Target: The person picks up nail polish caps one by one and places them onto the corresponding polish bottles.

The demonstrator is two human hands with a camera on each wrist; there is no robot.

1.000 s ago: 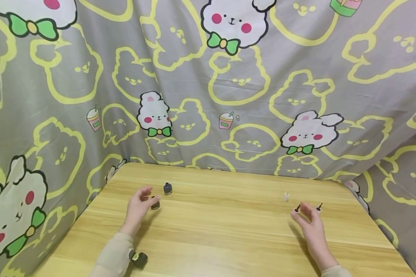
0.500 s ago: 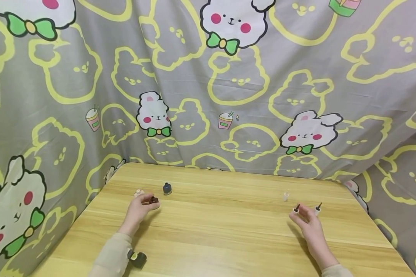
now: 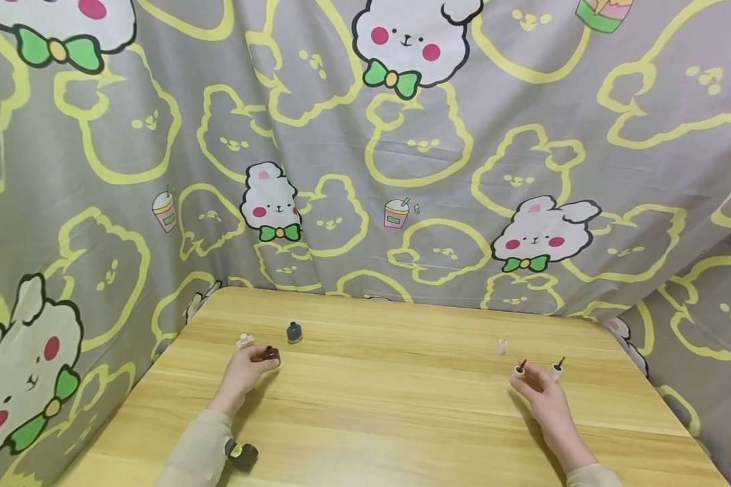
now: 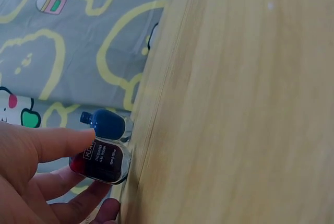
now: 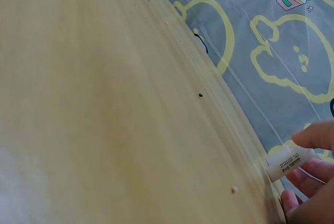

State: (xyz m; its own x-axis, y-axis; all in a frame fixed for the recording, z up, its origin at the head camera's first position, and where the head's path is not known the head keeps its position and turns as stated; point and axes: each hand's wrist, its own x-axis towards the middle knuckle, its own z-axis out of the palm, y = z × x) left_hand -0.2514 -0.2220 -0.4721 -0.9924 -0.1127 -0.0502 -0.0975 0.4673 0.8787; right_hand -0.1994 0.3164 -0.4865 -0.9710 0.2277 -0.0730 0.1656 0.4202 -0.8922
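Observation:
Between thumb and fingers my left hand (image 3: pixel 244 372) pinches an uncapped dark red nail polish bottle (image 4: pixel 102 161), its base at or near the tabletop. A dark blue nail polish bottle (image 3: pixel 294 333), also uncapped, stands just beyond it. Partly behind the left hand is a pale pink bottle (image 3: pixel 245 340). On the right side, my right hand (image 3: pixel 545 396) pinches a white nail polish cap (image 5: pixel 288 161) whose dark brush points up. A second white cap (image 3: pixel 558 370) with a dark brush stands right of that hand, and a third white cap (image 3: pixel 502 346) stands farther back.
The wooden table (image 3: pixel 390 392) runs between the two hands. A patterned grey curtain (image 3: pixel 353 149) hangs along its back and sides. A dark wrist device (image 3: pixel 242 454) sits at the left sleeve.
My left fingers have closed round the dark red bottle, which they were beside a second ago. The pale pink bottle has come into sight behind that hand. My right hand has barely moved.

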